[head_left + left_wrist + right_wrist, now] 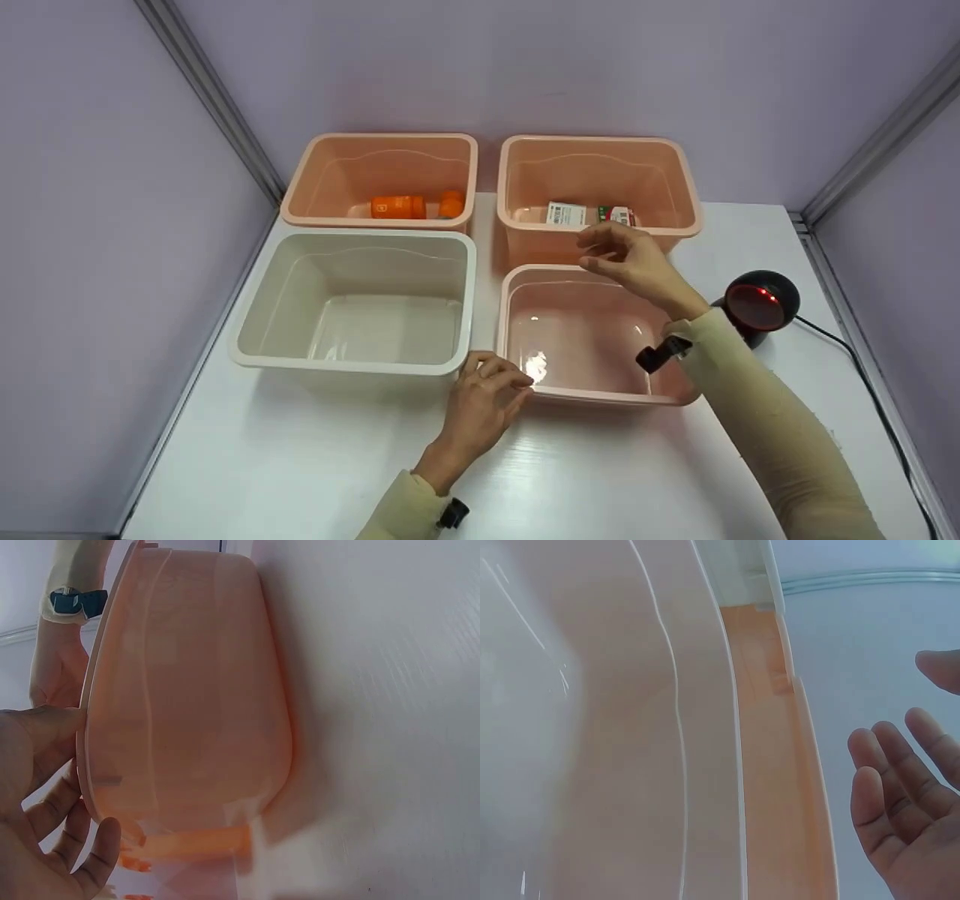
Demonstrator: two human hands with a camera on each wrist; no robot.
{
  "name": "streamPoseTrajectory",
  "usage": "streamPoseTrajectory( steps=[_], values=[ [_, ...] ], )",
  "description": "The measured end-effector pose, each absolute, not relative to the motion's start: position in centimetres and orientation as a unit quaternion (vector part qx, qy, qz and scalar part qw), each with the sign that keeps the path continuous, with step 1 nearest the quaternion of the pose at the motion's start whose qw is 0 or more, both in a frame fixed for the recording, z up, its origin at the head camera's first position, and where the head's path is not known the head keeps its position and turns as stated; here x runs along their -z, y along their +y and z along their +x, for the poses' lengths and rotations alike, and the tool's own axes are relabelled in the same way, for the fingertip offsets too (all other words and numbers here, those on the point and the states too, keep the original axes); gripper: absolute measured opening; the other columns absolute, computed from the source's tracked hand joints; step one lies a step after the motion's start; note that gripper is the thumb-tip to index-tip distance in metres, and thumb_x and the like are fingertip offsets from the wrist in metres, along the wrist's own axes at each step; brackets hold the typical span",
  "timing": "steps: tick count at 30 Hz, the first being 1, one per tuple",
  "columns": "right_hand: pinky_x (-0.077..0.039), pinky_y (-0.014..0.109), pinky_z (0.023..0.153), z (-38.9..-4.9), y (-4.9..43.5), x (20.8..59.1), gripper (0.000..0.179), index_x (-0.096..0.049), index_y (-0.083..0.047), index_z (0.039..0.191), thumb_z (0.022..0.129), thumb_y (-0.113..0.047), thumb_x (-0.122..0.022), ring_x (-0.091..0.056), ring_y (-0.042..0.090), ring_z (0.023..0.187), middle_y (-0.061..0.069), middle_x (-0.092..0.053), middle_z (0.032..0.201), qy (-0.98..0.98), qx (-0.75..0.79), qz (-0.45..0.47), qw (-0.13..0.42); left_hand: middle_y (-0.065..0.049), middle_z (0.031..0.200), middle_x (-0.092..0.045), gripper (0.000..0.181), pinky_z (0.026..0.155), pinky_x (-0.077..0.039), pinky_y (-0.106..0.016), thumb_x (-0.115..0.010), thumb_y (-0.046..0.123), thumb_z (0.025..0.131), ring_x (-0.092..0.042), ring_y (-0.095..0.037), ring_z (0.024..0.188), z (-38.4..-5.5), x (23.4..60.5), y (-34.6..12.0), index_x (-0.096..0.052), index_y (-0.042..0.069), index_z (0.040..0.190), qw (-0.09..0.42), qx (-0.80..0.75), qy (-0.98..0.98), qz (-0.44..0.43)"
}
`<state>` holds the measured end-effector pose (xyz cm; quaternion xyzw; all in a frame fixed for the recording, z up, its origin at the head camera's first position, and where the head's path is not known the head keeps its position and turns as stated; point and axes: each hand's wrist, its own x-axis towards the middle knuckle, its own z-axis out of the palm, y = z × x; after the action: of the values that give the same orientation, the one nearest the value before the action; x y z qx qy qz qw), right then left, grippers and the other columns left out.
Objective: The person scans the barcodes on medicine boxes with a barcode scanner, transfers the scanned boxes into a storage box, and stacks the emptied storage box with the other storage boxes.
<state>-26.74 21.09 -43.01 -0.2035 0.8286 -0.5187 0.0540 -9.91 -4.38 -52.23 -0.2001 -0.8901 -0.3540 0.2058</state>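
Note:
My left hand (480,401) is at the front left corner of the near pink bin (600,396), its fingers loosely bent. In the left wrist view, the thumb (56,724) and a finger meet the edge of the bin's rim. My right hand (630,262) hangs above the same bin's back edge, close in front of the back right pink bin (600,150). The right wrist view shows its fingers (911,765) lightly curved and spread from the thumb, holding nothing. The near pink bin holds nothing.
A white bin (352,366) stands left of the near pink one. Behind it, a pink bin (397,141) holds orange bottles (397,207). Small boxes (566,214) lie in the back right bin. A black scanner (761,300) with red lights and a cable stands at right.

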Motion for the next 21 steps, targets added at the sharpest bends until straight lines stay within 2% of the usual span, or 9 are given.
streamPoseTrajectory(
  steps=[6,11,15,21],
  values=[
    [-0.053,0.019,0.084,-26.4,22.5,43.1,0.036,-0.065,-0.008,0.12,0.091,-0.027,-0.074,-0.066,0.011,0.098,0.004,-0.069,0.114,0.838,0.508,-0.194,0.043,0.012,0.093,-0.068,0.008,0.091,-0.047,-0.036,-0.081,0.026,0.083,-0.054,-0.012,0.103,-9.9,52.4,-4.3,-0.077,0.024,0.09,0.211,0.357,-0.888,-0.199],
    [-0.053,0.017,0.082,-26.0,23.6,43.3,0.035,-0.065,-0.007,0.12,0.091,-0.026,-0.074,-0.066,0.009,0.096,0.002,-0.069,0.112,0.843,0.502,-0.189,0.04,0.011,0.094,-0.069,0.008,0.091,-0.047,-0.036,-0.08,0.027,0.085,-0.054,-0.012,0.103,-9.9,52.3,-4.4,-0.078,0.023,0.091,0.204,0.361,-0.888,-0.198],
    [-0.054,0.017,0.082,-25.7,24.4,43.5,0.036,-0.065,-0.004,0.12,0.091,-0.024,-0.074,-0.067,0.01,0.095,0.004,-0.069,0.11,0.841,0.504,-0.193,0.041,0.01,0.096,-0.069,0.009,0.091,-0.047,-0.035,-0.079,0.029,0.085,-0.054,-0.012,0.104,-9.9,52.2,-4.5,-0.079,0.023,0.092,0.193,0.362,-0.891,-0.196],
    [-0.054,0.015,0.081,-25.2,25.7,43.8,0.04,-0.063,0.0,0.123,0.092,-0.022,-0.073,-0.066,0.008,0.096,0.018,-0.068,0.115,0.843,0.501,-0.188,0.05,0.01,0.097,-0.07,0.008,0.091,-0.047,-0.032,-0.079,0.029,0.086,-0.054,-0.012,0.104,-9.8,52.2,-4.5,-0.079,0.024,0.092,0.194,0.36,-0.89,-0.2]
  ],
)
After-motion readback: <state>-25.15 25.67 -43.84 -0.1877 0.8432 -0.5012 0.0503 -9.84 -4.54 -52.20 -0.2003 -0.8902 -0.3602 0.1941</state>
